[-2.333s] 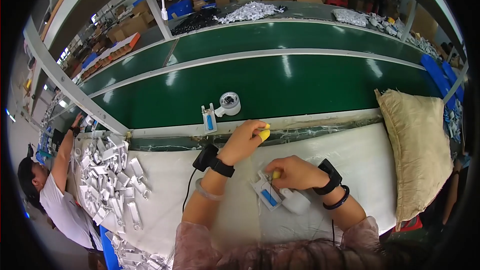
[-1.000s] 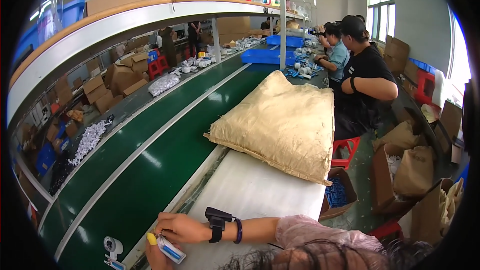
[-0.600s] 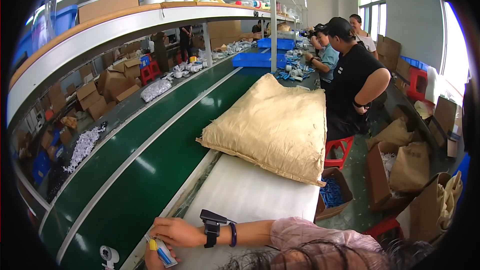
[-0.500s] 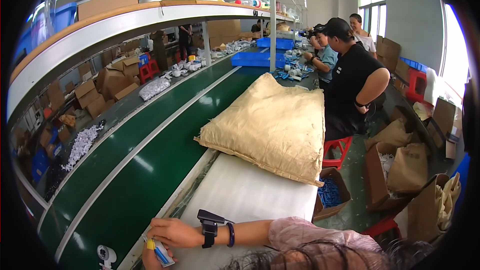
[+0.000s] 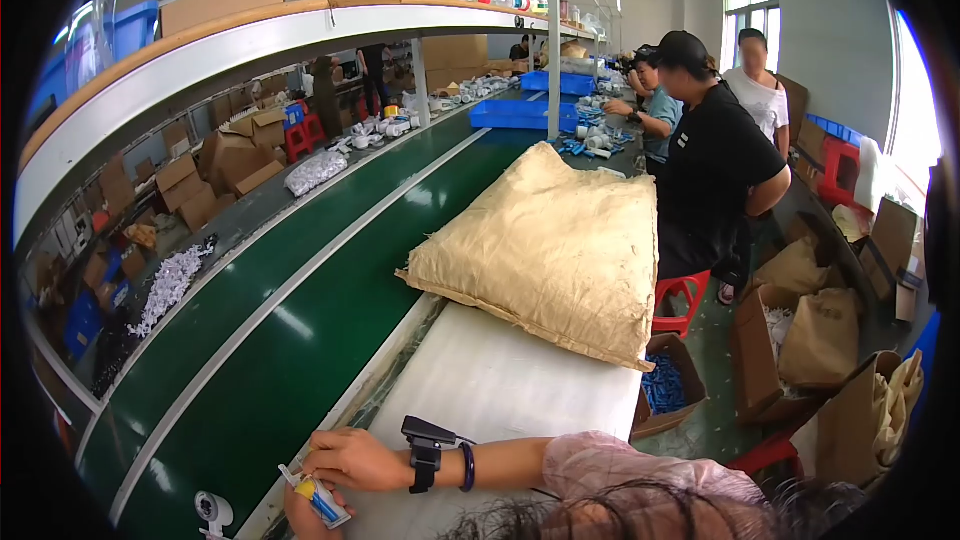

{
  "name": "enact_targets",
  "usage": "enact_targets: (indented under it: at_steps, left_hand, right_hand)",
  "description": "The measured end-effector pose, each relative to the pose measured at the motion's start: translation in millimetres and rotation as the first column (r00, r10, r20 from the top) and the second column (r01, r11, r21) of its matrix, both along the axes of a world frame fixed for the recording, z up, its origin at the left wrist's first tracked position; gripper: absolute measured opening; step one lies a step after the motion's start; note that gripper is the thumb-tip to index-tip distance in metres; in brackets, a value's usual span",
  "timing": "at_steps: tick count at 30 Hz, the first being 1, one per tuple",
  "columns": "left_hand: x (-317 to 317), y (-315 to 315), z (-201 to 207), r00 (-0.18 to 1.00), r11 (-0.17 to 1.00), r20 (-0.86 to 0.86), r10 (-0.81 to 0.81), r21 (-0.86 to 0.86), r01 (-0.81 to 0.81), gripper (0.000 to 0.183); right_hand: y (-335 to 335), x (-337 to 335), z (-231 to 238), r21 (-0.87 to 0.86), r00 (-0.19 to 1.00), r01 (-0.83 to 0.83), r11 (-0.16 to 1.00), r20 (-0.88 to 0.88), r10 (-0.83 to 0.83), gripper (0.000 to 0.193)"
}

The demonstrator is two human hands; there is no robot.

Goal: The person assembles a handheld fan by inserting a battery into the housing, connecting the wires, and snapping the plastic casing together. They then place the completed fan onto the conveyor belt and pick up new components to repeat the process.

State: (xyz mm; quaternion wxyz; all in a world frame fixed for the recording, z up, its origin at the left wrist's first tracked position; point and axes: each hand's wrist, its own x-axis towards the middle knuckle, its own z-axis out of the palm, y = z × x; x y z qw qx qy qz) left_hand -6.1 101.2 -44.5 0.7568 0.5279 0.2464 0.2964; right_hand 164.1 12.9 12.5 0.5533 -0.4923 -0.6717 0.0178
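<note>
At the near edge of the white work surface, my left hand [image 5: 306, 514] is closed around a small white, blue and yellow piece [image 5: 326, 504], which looks like a printed packet or casing; its exact kind is unclear. My right hand [image 5: 356, 459], with a black strapped device [image 5: 424, 452] and a dark bangle at the wrist, bends over its upper end. The right fingers are pinched together there, beside a thin pale tip [image 5: 288, 474]. Much of my left hand is hidden. Left of both hands stands a white piece with a round face [image 5: 211, 508].
A large tan sack [image 5: 540, 250] lies across the white surface [image 5: 450, 370]. The green conveyor belt [image 5: 300, 315] runs along the left, under a long shelf [image 5: 250, 35]. Co-workers stand or sit at the far right. A red stool [image 5: 680, 302] and cartons [image 5: 665, 390] stand on the floor.
The held piece has tilted and shows more of its printed side, and its pale tip shows more. My right hand has shifted slightly. At the back right, a co-worker in white has turned and moved.
</note>
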Motion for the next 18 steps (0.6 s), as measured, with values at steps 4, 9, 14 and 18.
enact_targets:
  at_steps: [4, 9, 14, 18]
  left_hand:
    - [-7.5, -4.8, 10.7, 1.000, 0.999, 0.001, -0.008, 0.045, 0.008, 0.027]
    - [71.9, 4.9, -29.2, 0.962, 0.979, 0.183, -0.203, 0.039, 0.199, 0.030]
    - [151.6, -16.9, -9.2, 0.865, 0.935, 0.360, -0.351, 0.091, 0.342, 0.030]
    - [160.8, -9.7, -37.8, 0.804, 0.926, 0.466, -0.368, 0.107, 0.362, 0.030]
  right_hand:
    - [-3.3, -6.7, 9.1, 0.041, 0.999, -0.045, 0.998, 0.016, 0.045, 0.009]
    - [12.2, 5.3, -14.2, -0.036, 0.985, -0.170, 0.985, -0.009, 0.170, 0.013]
    - [27.1, 18.8, 7.4, 0.828, 0.858, -0.217, 0.517, 0.414, -0.305, 0.019]
    - [-9.1, 3.2, 16.5, -0.035, 0.972, -0.133, 0.991, 0.189, 0.137, 0.020]
